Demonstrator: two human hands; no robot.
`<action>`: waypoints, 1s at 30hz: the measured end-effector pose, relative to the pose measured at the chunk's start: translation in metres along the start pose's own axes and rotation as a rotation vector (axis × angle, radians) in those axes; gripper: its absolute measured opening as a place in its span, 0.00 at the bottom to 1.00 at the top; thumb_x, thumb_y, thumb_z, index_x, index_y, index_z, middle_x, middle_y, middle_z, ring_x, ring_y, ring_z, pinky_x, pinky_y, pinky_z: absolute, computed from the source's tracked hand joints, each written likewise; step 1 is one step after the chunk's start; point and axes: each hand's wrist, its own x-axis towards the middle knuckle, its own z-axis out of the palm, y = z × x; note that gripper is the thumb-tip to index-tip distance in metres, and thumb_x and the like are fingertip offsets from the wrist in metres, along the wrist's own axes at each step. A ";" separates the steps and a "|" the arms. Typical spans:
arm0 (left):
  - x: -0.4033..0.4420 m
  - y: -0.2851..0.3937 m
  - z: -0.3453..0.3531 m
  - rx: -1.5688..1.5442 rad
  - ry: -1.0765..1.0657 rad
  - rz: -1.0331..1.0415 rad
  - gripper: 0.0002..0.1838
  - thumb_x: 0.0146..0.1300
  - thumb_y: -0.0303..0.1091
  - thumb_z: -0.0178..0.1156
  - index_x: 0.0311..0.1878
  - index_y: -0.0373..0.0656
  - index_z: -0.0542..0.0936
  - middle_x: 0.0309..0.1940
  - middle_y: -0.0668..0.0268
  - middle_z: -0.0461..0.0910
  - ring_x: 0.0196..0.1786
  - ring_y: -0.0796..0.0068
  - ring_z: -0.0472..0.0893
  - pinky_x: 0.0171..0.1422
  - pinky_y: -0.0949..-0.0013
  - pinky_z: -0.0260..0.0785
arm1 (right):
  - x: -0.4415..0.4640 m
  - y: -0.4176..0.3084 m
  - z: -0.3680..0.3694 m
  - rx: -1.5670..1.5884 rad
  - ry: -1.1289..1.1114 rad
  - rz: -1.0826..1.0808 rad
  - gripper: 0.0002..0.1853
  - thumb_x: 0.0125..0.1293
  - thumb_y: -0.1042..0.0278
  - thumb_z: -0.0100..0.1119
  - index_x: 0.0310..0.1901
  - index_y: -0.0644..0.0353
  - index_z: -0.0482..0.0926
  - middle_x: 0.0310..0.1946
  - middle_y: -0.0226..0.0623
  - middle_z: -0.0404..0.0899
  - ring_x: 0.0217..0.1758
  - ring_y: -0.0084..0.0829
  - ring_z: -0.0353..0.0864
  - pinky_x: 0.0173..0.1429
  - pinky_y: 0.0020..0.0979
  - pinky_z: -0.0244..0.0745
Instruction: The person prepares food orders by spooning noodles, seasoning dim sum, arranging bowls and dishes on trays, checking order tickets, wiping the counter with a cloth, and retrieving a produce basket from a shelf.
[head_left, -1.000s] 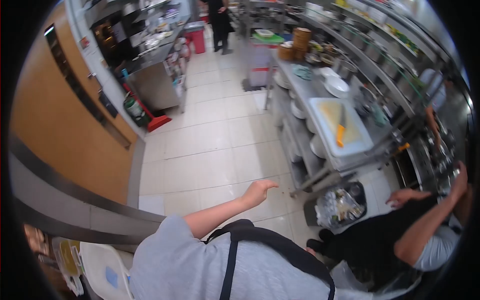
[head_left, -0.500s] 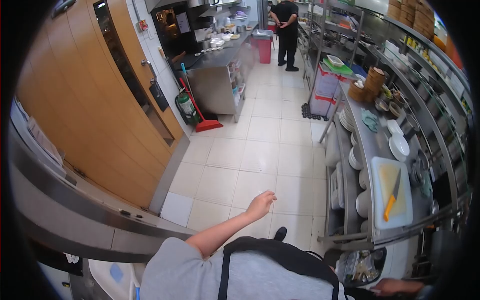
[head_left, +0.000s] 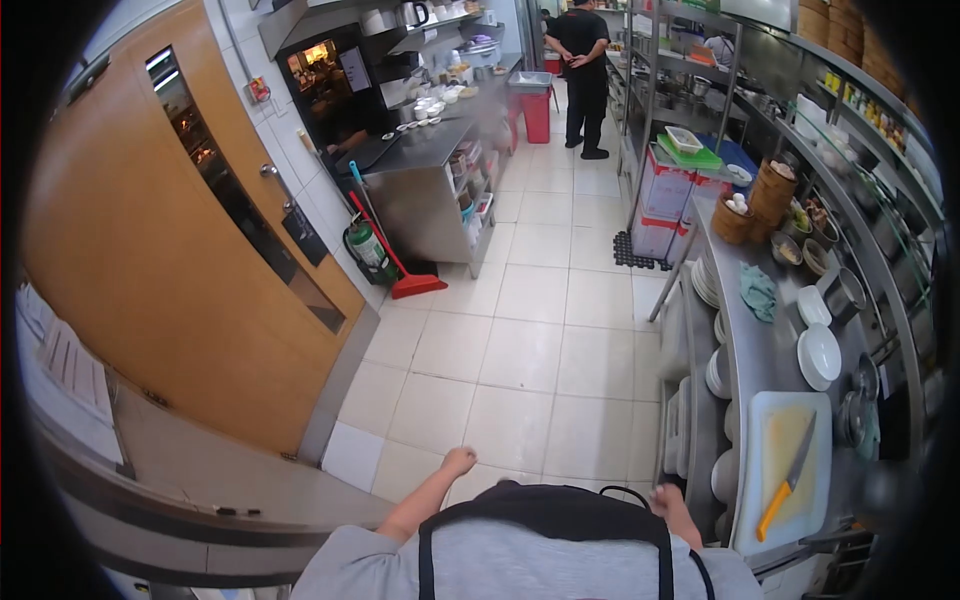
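Out in front of my body, above the tiled floor, is my left hand (head_left: 460, 461), its fingers curled in with nothing visible in them. My right hand (head_left: 668, 496) is at my right side, near the lower shelves of the steel counter (head_left: 722, 350). Its fingers look curled too, and no object shows in it. On that counter, to the right of my right hand, a white cutting board (head_left: 748, 500) carries a knife with an orange handle (head_left: 774, 512). Neither hand touches the board or the knife.
A wooden door (head_left: 200, 300) stands on the left, with a red broom (head_left: 415, 287) and a fire extinguisher (head_left: 368, 250) beyond it. Further along are a red bin (head_left: 536, 115) and a person in black (head_left: 583, 80). White plates (head_left: 819, 357) and a green cloth (head_left: 758, 290) lie on the counter.
My left hand has drawn back toward my body and left in the view. My right hand now shows beside my apron. The bin of waste at lower right has left the view.
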 end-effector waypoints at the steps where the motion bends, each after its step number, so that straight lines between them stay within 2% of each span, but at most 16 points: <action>1: -0.006 -0.020 -0.001 0.042 -0.038 -0.058 0.17 0.49 0.43 0.51 0.36 0.42 0.80 0.35 0.52 0.78 0.41 0.53 0.77 0.48 0.58 0.68 | 0.037 -0.025 0.015 -0.177 -0.017 -0.049 0.08 0.58 0.66 0.52 0.34 0.61 0.74 0.29 0.38 0.76 0.29 0.33 0.77 0.32 0.39 0.74; 3: 0.001 -0.092 0.021 0.272 -0.182 -0.129 0.16 0.49 0.43 0.52 0.35 0.43 0.80 0.36 0.52 0.78 0.41 0.54 0.77 0.48 0.57 0.68 | 0.078 -0.088 0.051 -0.799 -0.003 -0.455 0.04 0.58 0.72 0.51 0.33 0.63 0.71 0.27 0.37 0.75 0.30 0.34 0.78 0.30 0.39 0.75; 5: -0.023 -0.116 0.001 0.319 -0.310 -0.111 0.18 0.47 0.45 0.53 0.34 0.41 0.80 0.34 0.52 0.78 0.40 0.53 0.77 0.45 0.58 0.69 | 0.146 -0.115 0.098 -0.432 -0.116 -0.425 0.08 0.57 0.68 0.53 0.36 0.63 0.73 0.29 0.40 0.77 0.32 0.32 0.79 0.32 0.36 0.75; 7: -0.027 -0.148 -0.006 0.258 -0.402 -0.230 0.17 0.47 0.43 0.54 0.34 0.41 0.80 0.33 0.53 0.78 0.38 0.55 0.78 0.43 0.59 0.69 | 0.067 -0.216 0.130 -0.437 -0.234 -0.259 0.16 0.54 0.58 0.53 0.43 0.56 0.75 0.37 0.41 0.78 0.41 0.38 0.77 0.46 0.36 0.71; 11: 0.026 -0.177 -0.031 0.103 -0.418 -0.451 0.15 0.47 0.41 0.55 0.34 0.41 0.80 0.30 0.54 0.78 0.34 0.60 0.78 0.38 0.63 0.69 | 0.060 -0.293 0.163 -0.801 -0.125 -0.411 0.16 0.55 0.56 0.54 0.43 0.54 0.76 0.37 0.38 0.79 0.41 0.38 0.78 0.44 0.35 0.71; 14: 0.112 -0.163 -0.066 0.070 -0.379 -0.452 0.14 0.47 0.39 0.57 0.33 0.40 0.80 0.27 0.55 0.78 0.32 0.63 0.79 0.34 0.65 0.70 | 0.097 -0.310 0.157 -0.586 -0.100 -0.150 0.17 0.57 0.53 0.51 0.44 0.53 0.75 0.40 0.40 0.78 0.43 0.40 0.76 0.46 0.37 0.70; 16: 0.192 -0.148 -0.090 0.060 -0.318 -0.416 0.13 0.47 0.38 0.57 0.33 0.40 0.80 0.26 0.56 0.78 0.30 0.65 0.79 0.32 0.66 0.70 | 0.136 -0.296 0.146 -0.864 0.107 -0.334 0.17 0.59 0.53 0.46 0.44 0.53 0.76 0.42 0.42 0.76 0.45 0.43 0.75 0.48 0.41 0.68; 18: 0.278 -0.121 -0.118 -0.009 -0.209 -0.338 0.12 0.47 0.37 0.58 0.33 0.40 0.80 0.24 0.56 0.78 0.28 0.67 0.79 0.29 0.68 0.70 | 0.121 -0.306 0.129 -0.681 0.141 -0.209 0.16 0.61 0.55 0.42 0.40 0.56 0.76 0.39 0.44 0.77 0.42 0.46 0.75 0.46 0.43 0.68; 19: 0.311 -0.094 -0.135 -0.084 -0.166 -0.270 0.11 0.48 0.35 0.58 0.33 0.39 0.79 0.23 0.59 0.78 0.26 0.70 0.78 0.26 0.70 0.69 | 0.140 -0.289 0.122 -0.795 0.151 -0.183 0.16 0.60 0.56 0.43 0.38 0.57 0.77 0.36 0.44 0.77 0.40 0.46 0.75 0.44 0.43 0.68; 20: 0.345 -0.067 -0.154 -0.158 -0.128 -0.200 0.10 0.50 0.34 0.58 0.34 0.39 0.79 0.22 0.61 0.77 0.23 0.74 0.78 0.23 0.72 0.67 | 0.103 -0.302 0.112 -0.513 0.190 -0.107 0.15 0.59 0.57 0.44 0.35 0.59 0.77 0.33 0.45 0.78 0.37 0.48 0.76 0.42 0.44 0.69; 21: 0.382 -0.040 -0.155 -0.107 -0.180 -0.133 0.10 0.50 0.34 0.58 0.34 0.39 0.79 0.22 0.61 0.77 0.23 0.74 0.78 0.23 0.72 0.67 | 0.101 -0.283 0.101 -0.446 0.242 -0.056 0.15 0.59 0.57 0.44 0.35 0.59 0.77 0.33 0.45 0.78 0.37 0.48 0.76 0.42 0.44 0.69; 23: 0.439 0.000 -0.167 -0.361 -0.139 -0.103 0.11 0.52 0.33 0.56 0.36 0.37 0.77 0.22 0.64 0.77 0.23 0.73 0.77 0.23 0.73 0.67 | 0.115 -0.268 0.091 -0.849 0.207 -0.083 0.14 0.57 0.60 0.48 0.42 0.58 0.74 0.34 0.44 0.78 0.36 0.42 0.77 0.39 0.42 0.71; 25: 0.481 0.038 -0.164 -0.310 -0.191 -0.016 0.10 0.53 0.33 0.56 0.36 0.37 0.77 0.22 0.64 0.77 0.24 0.74 0.77 0.23 0.73 0.67 | 0.072 -0.273 0.089 -0.410 0.435 0.078 0.15 0.56 0.61 0.49 0.42 0.59 0.75 0.39 0.46 0.76 0.41 0.44 0.76 0.43 0.41 0.71; 27: 0.517 0.072 -0.169 -0.262 -0.235 0.070 0.10 0.54 0.32 0.56 0.35 0.37 0.77 0.22 0.64 0.77 0.24 0.75 0.77 0.23 0.73 0.66 | 0.130 -0.215 0.099 -0.457 0.636 0.106 0.15 0.54 0.64 0.50 0.43 0.58 0.76 0.44 0.46 0.74 0.45 0.45 0.75 0.48 0.40 0.70; 29: 0.534 0.104 -0.176 -0.024 -0.359 0.220 0.10 0.53 0.33 0.57 0.35 0.36 0.78 0.23 0.62 0.78 0.25 0.74 0.77 0.27 0.72 0.68 | 0.114 -0.245 0.101 -0.400 0.515 0.405 0.15 0.53 0.66 0.51 0.44 0.56 0.76 0.46 0.44 0.74 0.49 0.45 0.72 0.51 0.40 0.68; 30: 0.548 0.108 -0.176 -0.015 -0.363 0.230 0.10 0.53 0.33 0.57 0.35 0.36 0.78 0.23 0.62 0.78 0.25 0.74 0.77 0.27 0.72 0.68 | 0.109 -0.264 0.104 -0.387 0.519 0.411 0.15 0.53 0.66 0.51 0.44 0.56 0.76 0.46 0.44 0.74 0.49 0.45 0.72 0.51 0.40 0.68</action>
